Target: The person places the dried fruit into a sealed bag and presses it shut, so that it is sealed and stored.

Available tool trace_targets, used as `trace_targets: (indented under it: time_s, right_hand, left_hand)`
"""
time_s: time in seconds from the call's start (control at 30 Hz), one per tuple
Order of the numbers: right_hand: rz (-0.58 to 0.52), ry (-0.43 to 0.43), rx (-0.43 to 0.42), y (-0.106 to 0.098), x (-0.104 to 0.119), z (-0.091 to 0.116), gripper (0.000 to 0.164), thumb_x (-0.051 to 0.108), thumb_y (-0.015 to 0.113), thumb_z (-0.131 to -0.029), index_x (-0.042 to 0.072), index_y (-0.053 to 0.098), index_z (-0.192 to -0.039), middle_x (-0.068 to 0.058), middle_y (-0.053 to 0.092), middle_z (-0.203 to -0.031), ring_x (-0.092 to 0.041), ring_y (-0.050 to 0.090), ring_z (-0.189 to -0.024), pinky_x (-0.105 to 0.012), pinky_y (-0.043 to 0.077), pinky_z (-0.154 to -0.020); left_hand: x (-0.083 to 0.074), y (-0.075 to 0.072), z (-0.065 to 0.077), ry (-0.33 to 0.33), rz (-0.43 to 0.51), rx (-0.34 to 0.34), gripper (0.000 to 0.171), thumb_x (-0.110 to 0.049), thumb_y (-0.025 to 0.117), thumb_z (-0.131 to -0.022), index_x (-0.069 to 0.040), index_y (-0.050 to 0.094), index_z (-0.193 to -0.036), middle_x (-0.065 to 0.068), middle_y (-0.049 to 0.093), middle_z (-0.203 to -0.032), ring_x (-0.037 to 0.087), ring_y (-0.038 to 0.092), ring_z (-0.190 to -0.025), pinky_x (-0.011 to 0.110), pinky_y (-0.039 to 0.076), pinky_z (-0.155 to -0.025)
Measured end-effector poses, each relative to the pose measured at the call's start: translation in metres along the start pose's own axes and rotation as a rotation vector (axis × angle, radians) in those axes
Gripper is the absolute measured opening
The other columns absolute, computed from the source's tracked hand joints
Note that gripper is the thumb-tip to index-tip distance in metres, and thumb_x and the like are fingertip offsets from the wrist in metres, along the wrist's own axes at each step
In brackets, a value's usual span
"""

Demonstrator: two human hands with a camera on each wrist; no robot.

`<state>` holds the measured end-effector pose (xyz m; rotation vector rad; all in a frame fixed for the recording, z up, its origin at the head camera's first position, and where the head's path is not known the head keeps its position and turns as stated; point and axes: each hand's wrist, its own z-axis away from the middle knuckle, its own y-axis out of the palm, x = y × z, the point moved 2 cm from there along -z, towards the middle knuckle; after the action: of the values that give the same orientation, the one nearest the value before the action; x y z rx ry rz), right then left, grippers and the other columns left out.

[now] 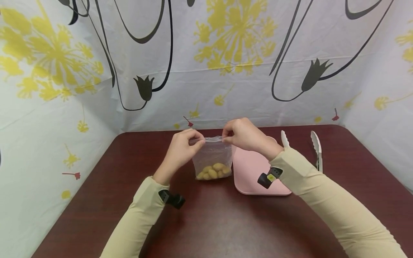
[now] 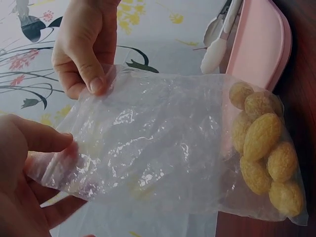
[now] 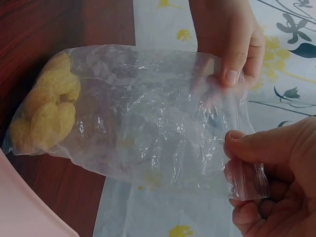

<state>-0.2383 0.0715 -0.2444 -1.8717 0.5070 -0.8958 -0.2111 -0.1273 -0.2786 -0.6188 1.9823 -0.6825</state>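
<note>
A clear zip bag (image 1: 211,154) hangs upright with several small yellow-brown, rounded, potato-like pieces (image 1: 213,172) gathered at its bottom. My left hand (image 1: 181,148) pinches the left end of the bag's top edge between thumb and fingers. At the right end of that edge, my right hand (image 1: 243,134) pinches the plastic the same way. In the left wrist view the pieces (image 2: 261,140) have a wrinkled surface and lie in the bag's lower end. The zip strip (image 3: 239,143) runs between both hands in the right wrist view.
A pink tray (image 1: 253,175) lies on the dark red-brown table (image 1: 206,222), just right of the bag. Tongs (image 1: 317,150) with white tips rest at the tray's far right, partly behind my right forearm. A patterned cloth (image 1: 200,89) hangs behind the table.
</note>
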Motion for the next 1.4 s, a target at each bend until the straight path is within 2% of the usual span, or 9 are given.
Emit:
trace_targets:
  time_s: [0.17,0.37,0.53,0.67,0.8,1.0,1.17,1.4]
  right_hand:
    - [-0.004,0.015,0.005,0.001,0.0,0.0,0.009,0.013,0.074,-0.082,0.015,0.07,-0.075,0.002,0.067,-0.077,-0.012,0.057,-0.064,-0.029,0.045,-0.06]
    - [-0.034,0.049,0.023,0.003,0.0,-0.001,0.007,0.017,0.077,-0.079,0.016,0.071,-0.076,0.003,0.067,-0.077,-0.012,0.059,-0.068,-0.029,0.048,-0.064]
    - [-0.013,0.015,0.001,0.005,0.004,-0.003,0.006,0.018,0.077,-0.079,0.015,0.072,-0.077,0.004,0.068,-0.077,-0.01,0.059,-0.067,-0.028,0.048,-0.064]
    - [-0.003,-0.016,-0.021,0.005,0.005,-0.003,0.007,0.017,0.077,-0.079,0.015,0.072,-0.075,0.004,0.067,-0.075,-0.01,0.058,-0.064,-0.028,0.047,-0.062]
    - [-0.002,-0.033,-0.04,0.005,0.006,-0.002,0.008,0.016,0.077,-0.079,0.014,0.072,-0.074,0.004,0.067,-0.075,-0.01,0.058,-0.065,-0.028,0.047,-0.062]
    - [0.002,-0.05,-0.047,0.005,0.006,-0.002,0.007,0.016,0.078,-0.078,0.015,0.072,-0.074,0.004,0.068,-0.077,-0.011,0.059,-0.067,-0.028,0.048,-0.063]
    - [0.016,-0.1,-0.055,0.007,0.008,-0.003,0.006,0.017,0.079,-0.077,0.015,0.073,-0.076,0.005,0.068,-0.078,-0.01,0.06,-0.069,-0.028,0.048,-0.065]
    - [0.007,-0.132,-0.096,0.01,0.01,-0.004,0.007,0.015,0.079,-0.077,0.014,0.073,-0.074,0.004,0.068,-0.075,-0.009,0.061,-0.067,-0.027,0.049,-0.064]
  left_hand:
    - [-0.005,0.003,-0.003,0.029,-0.057,0.009,0.007,-0.019,0.072,-0.085,-0.011,0.072,-0.086,0.001,0.07,-0.088,0.02,0.064,-0.094,0.035,0.053,-0.083]
    - [-0.005,0.005,0.0,0.074,-0.058,-0.036,0.006,-0.014,0.074,-0.083,-0.009,0.072,-0.083,0.002,0.07,-0.085,0.019,0.064,-0.088,0.034,0.053,-0.079]
    - [-0.007,0.006,0.001,0.145,-0.05,-0.064,0.006,-0.011,0.074,-0.083,-0.007,0.071,-0.08,0.008,0.071,-0.094,0.02,0.063,-0.097,0.034,0.053,-0.08]
    - [-0.009,0.005,0.001,0.141,-0.074,-0.064,0.005,-0.011,0.073,-0.083,-0.007,0.071,-0.08,0.009,0.071,-0.1,0.022,0.06,-0.106,0.035,0.051,-0.086]
    - [-0.012,0.006,-0.001,0.127,-0.118,-0.039,0.004,-0.013,0.073,-0.083,-0.009,0.073,-0.083,0.005,0.07,-0.097,0.021,0.058,-0.105,0.036,0.047,-0.091]
    - [-0.016,0.008,-0.005,0.135,-0.171,-0.008,0.005,-0.016,0.074,-0.083,-0.011,0.073,-0.083,0.002,0.07,-0.093,0.02,0.058,-0.103,0.036,0.046,-0.091]
    - [-0.017,0.011,-0.006,0.168,-0.163,-0.037,0.005,-0.013,0.074,-0.083,-0.009,0.073,-0.079,0.005,0.071,-0.093,0.022,0.06,-0.111,0.036,0.046,-0.095]
    - [-0.02,0.012,-0.005,0.217,-0.132,-0.073,0.005,-0.01,0.075,-0.081,-0.008,0.073,-0.078,0.006,0.073,-0.09,0.023,0.063,-0.109,0.036,0.049,-0.093]
